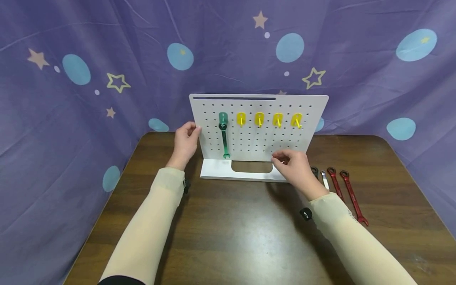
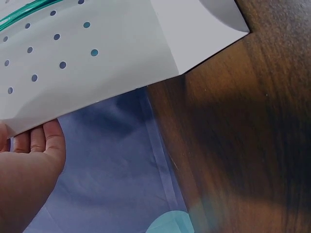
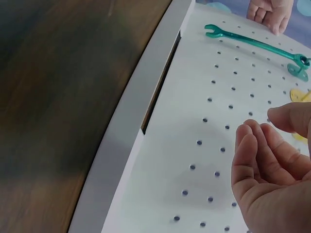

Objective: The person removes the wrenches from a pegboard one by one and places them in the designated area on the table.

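Note:
A white pegboard (image 1: 249,138) stands upright on its flat base. My left hand (image 1: 186,142) grips its left edge, thumb on the front; in the left wrist view the fingers (image 2: 54,141) go behind the edge. On the board a green wrench (image 1: 225,143) hangs by its ring end from a green hook (image 1: 223,117). Four yellow hooks, such as the leftmost yellow hook (image 1: 241,118), sit in a row to its right and carry nothing. My right hand (image 1: 293,168) hovers before the board's lower right part, fingers loosely bent, thumb apart from them, nothing between.
Right of the board, on the brown table (image 1: 228,229), lie a black-ended wrench (image 1: 314,171), a silver wrench (image 1: 324,180) and two red wrenches, the outer red wrench (image 1: 352,194) farthest right. My right forearm partly covers them. A purple curtain (image 1: 228,51) hangs behind the table.

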Action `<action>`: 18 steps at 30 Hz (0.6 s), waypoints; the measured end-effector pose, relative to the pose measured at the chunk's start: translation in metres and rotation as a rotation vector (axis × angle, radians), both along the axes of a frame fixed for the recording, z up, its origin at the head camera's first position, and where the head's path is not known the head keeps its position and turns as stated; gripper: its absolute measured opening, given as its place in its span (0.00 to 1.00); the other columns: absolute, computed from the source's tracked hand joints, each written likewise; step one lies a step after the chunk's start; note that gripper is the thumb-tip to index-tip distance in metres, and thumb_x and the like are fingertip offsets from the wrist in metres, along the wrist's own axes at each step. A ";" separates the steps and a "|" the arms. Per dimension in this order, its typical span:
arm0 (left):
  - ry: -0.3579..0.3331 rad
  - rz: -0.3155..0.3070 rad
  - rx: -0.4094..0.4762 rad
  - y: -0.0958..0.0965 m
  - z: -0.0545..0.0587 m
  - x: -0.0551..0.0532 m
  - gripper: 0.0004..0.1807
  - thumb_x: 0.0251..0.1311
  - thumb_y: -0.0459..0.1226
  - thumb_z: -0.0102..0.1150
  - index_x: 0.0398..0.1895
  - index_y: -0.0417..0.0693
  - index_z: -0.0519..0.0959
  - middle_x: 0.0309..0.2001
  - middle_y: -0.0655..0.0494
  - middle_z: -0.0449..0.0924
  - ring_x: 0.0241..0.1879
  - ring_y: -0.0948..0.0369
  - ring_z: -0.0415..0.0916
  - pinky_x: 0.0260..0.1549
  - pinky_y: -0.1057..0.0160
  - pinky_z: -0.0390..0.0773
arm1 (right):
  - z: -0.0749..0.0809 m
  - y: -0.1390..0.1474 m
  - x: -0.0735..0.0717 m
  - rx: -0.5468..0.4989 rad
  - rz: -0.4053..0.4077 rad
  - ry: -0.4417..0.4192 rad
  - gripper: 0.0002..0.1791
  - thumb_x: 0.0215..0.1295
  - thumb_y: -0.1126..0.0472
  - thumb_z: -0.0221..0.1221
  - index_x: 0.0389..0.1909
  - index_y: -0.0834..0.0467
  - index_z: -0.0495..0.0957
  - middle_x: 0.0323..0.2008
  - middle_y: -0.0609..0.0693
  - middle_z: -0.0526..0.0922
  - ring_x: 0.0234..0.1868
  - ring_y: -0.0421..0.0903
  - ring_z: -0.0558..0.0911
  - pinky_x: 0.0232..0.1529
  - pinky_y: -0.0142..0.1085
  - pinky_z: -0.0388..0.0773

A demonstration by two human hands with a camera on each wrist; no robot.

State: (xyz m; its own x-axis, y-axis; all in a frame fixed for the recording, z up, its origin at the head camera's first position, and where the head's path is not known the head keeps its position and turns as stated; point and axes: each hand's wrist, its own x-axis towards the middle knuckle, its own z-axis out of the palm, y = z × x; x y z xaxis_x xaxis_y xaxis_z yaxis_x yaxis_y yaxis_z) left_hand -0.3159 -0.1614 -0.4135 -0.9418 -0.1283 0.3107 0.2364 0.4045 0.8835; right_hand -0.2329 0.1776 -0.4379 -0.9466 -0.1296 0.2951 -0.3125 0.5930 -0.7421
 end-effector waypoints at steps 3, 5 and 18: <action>-0.002 -0.002 0.001 0.000 0.000 0.000 0.10 0.75 0.34 0.56 0.44 0.33 0.80 0.34 0.41 0.77 0.31 0.58 0.68 0.29 0.65 0.69 | 0.001 -0.008 -0.004 -0.022 0.025 -0.011 0.07 0.68 0.64 0.65 0.42 0.62 0.86 0.36 0.51 0.87 0.37 0.47 0.83 0.40 0.43 0.80; -0.006 -0.002 0.000 0.000 -0.001 0.001 0.10 0.75 0.35 0.56 0.44 0.33 0.80 0.34 0.43 0.77 0.31 0.58 0.68 0.28 0.65 0.69 | 0.002 -0.014 -0.005 -0.039 0.043 -0.020 0.08 0.68 0.64 0.65 0.43 0.63 0.86 0.37 0.51 0.87 0.38 0.47 0.83 0.41 0.44 0.81; -0.012 0.004 -0.002 0.000 0.001 0.001 0.09 0.75 0.33 0.56 0.46 0.33 0.81 0.36 0.42 0.79 0.33 0.57 0.69 0.31 0.64 0.70 | 0.008 -0.053 -0.017 -0.104 0.107 -0.035 0.09 0.67 0.65 0.66 0.45 0.66 0.85 0.38 0.51 0.87 0.38 0.46 0.83 0.42 0.42 0.81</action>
State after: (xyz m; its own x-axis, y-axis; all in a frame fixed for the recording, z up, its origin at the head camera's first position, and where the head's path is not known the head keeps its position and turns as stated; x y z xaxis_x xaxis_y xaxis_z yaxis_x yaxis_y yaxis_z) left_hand -0.3154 -0.1609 -0.4129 -0.9450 -0.1311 0.2997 0.2242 0.4073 0.8854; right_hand -0.2495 0.1248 -0.4301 -0.9391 -0.2008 0.2790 -0.3425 0.4767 -0.8096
